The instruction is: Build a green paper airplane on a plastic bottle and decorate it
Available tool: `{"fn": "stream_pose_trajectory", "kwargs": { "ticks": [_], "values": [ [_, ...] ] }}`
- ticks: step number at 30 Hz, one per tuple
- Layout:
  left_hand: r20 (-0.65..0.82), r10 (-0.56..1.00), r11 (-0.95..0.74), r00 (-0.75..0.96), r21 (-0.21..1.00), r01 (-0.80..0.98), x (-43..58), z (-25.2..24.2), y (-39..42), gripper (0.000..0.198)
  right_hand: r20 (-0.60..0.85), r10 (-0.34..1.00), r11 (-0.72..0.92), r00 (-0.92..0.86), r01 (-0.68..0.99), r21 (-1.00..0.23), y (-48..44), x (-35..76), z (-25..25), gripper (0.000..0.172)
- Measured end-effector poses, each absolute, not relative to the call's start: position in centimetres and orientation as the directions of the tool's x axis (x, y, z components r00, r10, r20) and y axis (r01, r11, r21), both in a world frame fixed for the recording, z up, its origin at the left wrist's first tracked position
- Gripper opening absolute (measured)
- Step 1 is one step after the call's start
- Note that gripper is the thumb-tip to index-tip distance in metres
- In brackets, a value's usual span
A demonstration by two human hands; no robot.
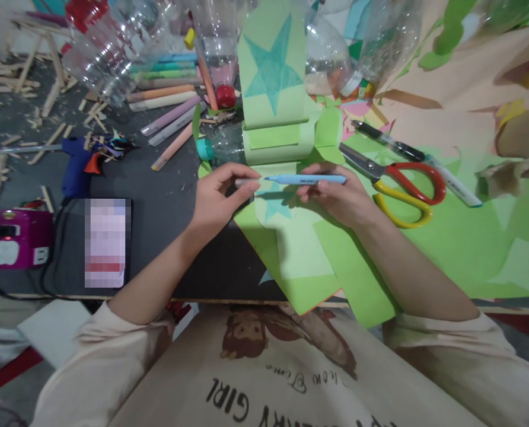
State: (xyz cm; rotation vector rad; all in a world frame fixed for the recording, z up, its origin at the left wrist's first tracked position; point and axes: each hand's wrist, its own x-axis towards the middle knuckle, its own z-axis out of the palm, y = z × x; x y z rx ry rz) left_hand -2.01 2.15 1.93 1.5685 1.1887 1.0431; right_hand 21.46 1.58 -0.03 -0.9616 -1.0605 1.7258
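My right hand (335,193) is closed on a light blue marker (309,178), held level with its tip pointing left. Between the fingers and thumb of my left hand (224,193) is a clear marker cap (245,182), right beside the tip. Below and behind the hands lies a plastic bottle (231,147) on its side with a teal cap, wrapped in pale green paper (276,155). A long paper strip with a teal star (274,65) rises from it. A second, partly hidden star (277,207) shows under the marker.
Scissors (393,178), a black pen (386,141) and a capped marker (453,181) lie at right on green paper (464,249). Left are a phone (107,243), a blue glue gun (77,166), a magenta power adapter (22,237), wooden sticks and several markers. Bottles stand behind.
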Motion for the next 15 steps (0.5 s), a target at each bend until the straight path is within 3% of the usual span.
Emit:
{"fn": "stream_pose_trajectory", "kwargs": {
  "ticks": [3, 10, 15],
  "values": [
    [0.115, 0.974, -0.165, 0.194, 0.950, 0.264, -2.1, 1.7, 2.2, 0.027, -0.187, 0.932, -0.270, -0.312, -0.249, -0.930, 1.5, 21.5, 0.0, 0.041],
    [0.130, 0.901, -0.300, 0.415, 0.876, 0.377, -1.4, 0.8, 1.6, 0.018, -0.206, 0.880, -0.318, -0.428, -0.207, -0.925, 0.8, 20.9, 0.4, 0.035],
    [0.072, 0.904, -0.253, 0.421, 0.884, 0.393, -1.0, 0.4, 0.7, 0.021, -0.213, 0.837, -0.347, -0.504, -0.188, -0.919, 0.4, 20.6, 0.6, 0.036]
  ]
}}
